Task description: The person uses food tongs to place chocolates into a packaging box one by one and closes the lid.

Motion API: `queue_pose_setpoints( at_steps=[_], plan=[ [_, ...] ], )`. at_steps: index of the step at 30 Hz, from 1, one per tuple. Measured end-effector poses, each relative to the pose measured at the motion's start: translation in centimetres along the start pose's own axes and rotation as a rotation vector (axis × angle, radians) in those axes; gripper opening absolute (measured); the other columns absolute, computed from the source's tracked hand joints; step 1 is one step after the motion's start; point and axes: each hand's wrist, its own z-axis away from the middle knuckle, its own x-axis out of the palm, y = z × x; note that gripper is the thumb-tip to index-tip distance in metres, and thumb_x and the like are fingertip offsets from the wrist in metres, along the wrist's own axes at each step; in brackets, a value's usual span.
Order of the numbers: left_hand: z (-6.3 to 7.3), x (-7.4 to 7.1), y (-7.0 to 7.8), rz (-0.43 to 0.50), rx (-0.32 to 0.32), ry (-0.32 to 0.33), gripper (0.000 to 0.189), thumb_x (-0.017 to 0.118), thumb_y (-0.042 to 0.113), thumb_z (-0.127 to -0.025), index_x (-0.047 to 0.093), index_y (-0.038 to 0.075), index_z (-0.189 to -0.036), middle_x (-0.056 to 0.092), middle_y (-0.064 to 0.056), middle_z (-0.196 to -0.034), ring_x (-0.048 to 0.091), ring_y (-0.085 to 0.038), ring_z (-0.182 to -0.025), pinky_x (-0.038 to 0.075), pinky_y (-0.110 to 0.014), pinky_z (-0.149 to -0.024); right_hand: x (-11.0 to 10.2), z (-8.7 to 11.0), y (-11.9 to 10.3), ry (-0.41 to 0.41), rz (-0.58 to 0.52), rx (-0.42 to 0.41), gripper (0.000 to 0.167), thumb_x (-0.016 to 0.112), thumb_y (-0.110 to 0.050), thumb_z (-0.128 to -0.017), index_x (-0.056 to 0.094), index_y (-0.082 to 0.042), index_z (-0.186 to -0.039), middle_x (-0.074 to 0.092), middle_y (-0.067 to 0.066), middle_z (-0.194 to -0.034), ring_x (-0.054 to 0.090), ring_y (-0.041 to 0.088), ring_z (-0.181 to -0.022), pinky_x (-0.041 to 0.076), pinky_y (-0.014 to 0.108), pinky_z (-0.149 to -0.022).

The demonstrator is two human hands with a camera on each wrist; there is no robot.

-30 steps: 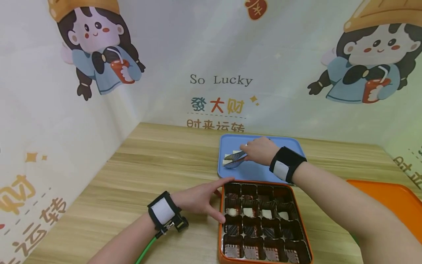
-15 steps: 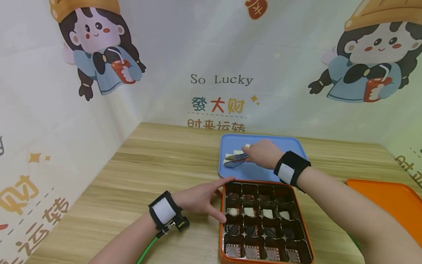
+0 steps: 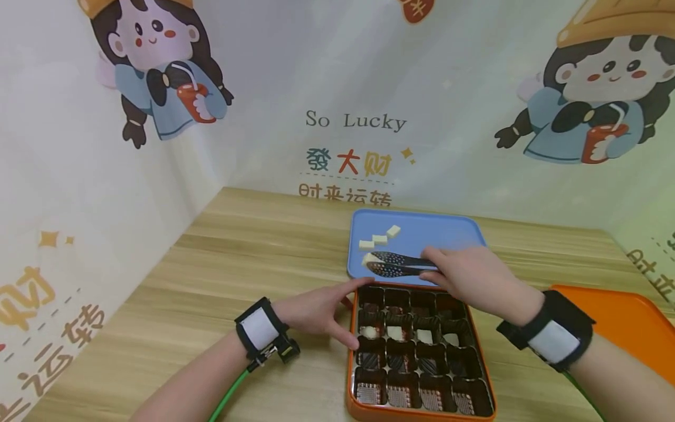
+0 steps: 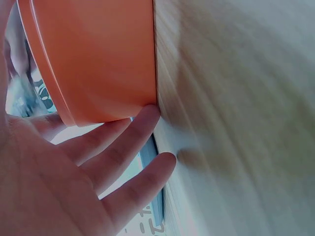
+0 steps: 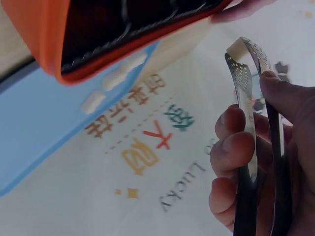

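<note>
Head view: the left hand [image 3: 316,309] lies spread, unclenched, against the left side of the orange compartment box [image 3: 416,414]; the right hand [image 3: 477,278] grasps perforated tongs [image 3: 395,272] pinching a white block [image 3: 367,259] just beyond the box. Three more blocks [image 3: 379,240] lie on the blue tray [image 3: 448,231] behind it.

Left wrist view: extended fingers touch the box.

Right wrist view: fingers curl round the tongs, block at the tips.

Consistent with a staged recording booth: printed cloth [image 3: 448,140] backs and flanks a table [image 3: 253,252]; wrist camera [image 3: 287,350] noted. Building type undetermined.
</note>
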Motion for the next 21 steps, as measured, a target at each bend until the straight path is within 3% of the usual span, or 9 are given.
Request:
queue_pose_setpoints(
  at_steps=[7, 12, 15, 19, 21],
  plan=[
    [0.1, -0.2, 0.0, 0.015, 0.023, -0.013, 0.112, 0.089, 0.025, -0.085, 0.014, 0.009, -0.167, 0.030, -0.021, -0.167, 0.056, -0.036, -0.132, 0.044, -0.049, -0.113, -1.6, 4.8, -2.3, 0.096, -0.067, -0.048, 0.047, 0.038, -0.056, -0.107, 0.064, -0.017, -0.114, 0.051, -0.020, -0.067, 0.024, -0.006, -0.045, 0.020, 0.017, -0.042],
    [0.2, -0.3, -0.1, 0.007, 0.042, -0.008, 0.110, 0.088, 0.025, -0.086, 0.016, 0.009, -0.167, 0.031, -0.020, -0.167, 0.057, -0.037, -0.131, 0.044, -0.050, -0.113, -1.8, 6.4, -3.8, 0.056, -0.123, -0.101, 0.039, 0.049, -0.053, -0.106, 0.065, -0.018, -0.115, 0.060, -0.019, -0.071, 0.034, -0.007, -0.046, 0.024, 0.013, -0.042],
    [0.2, -0.3, 0.0, -0.005, 0.044, -0.009, 0.110, 0.088, 0.025, -0.086, 0.016, 0.008, -0.167, 0.031, -0.020, -0.166, 0.057, -0.037, -0.131, 0.045, -0.050, -0.112, -1.8, 6.8, -4.8, 0.012, -0.141, -0.151, 0.029, 0.057, -0.049, -0.105, 0.061, -0.020, -0.105, 0.052, -0.023, -0.070, 0.031, -0.008, -0.046, 0.021, 0.012, -0.043],
    [0.0, -0.3, 0.0, -0.011, 0.043, -0.012, 0.110, 0.088, 0.026, -0.086, 0.015, 0.008, -0.167, 0.031, -0.021, -0.166, 0.057, -0.037, -0.131, 0.045, -0.050, -0.112, -2.2, 6.5, -6.0, -0.121, -0.107, -0.187, 0.025, 0.066, -0.043, -0.101, 0.055, -0.022, -0.097, 0.036, -0.021, -0.068, 0.022, -0.004, -0.046, 0.016, 0.016, -0.044],
    [-0.1, -0.3, 0.0, -0.010, 0.041, -0.012, 0.111, 0.088, 0.026, -0.086, 0.015, 0.009, -0.167, 0.031, -0.020, -0.166, 0.057, -0.037, -0.131, 0.044, -0.050, -0.112, -2.4, 6.0, -6.6, -0.221, -0.064, -0.186, 0.024, 0.069, -0.042, -0.099, 0.057, -0.022, -0.097, 0.038, -0.019, -0.068, 0.025, -0.002, -0.046, 0.020, 0.018, -0.042]
  ],
)
